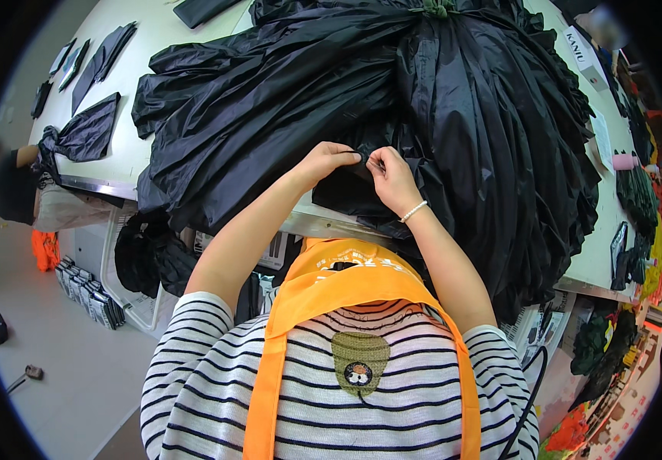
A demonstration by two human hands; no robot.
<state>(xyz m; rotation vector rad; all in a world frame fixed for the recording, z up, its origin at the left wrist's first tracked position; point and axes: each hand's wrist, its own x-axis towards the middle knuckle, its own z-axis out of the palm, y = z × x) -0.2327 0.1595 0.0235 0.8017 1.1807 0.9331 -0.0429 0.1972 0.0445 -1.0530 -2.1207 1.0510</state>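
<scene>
Presumably, edge-handling is in hand: bare left hand [326, 162] and bare right hand [394, 181], fingertips pinched closed, grip glossy black sheet fabric [270, 115] wearer-side of the green knotted tie [437, 8]. Next move likely calls for steady pinches.

Fisheye view in bright, diffuse light: soft sheen marks the folds of the cloth [469, 115], the surface [136, 77] curves, and fine detail blurs toward a dark, blue-fringed rim.
</scene>
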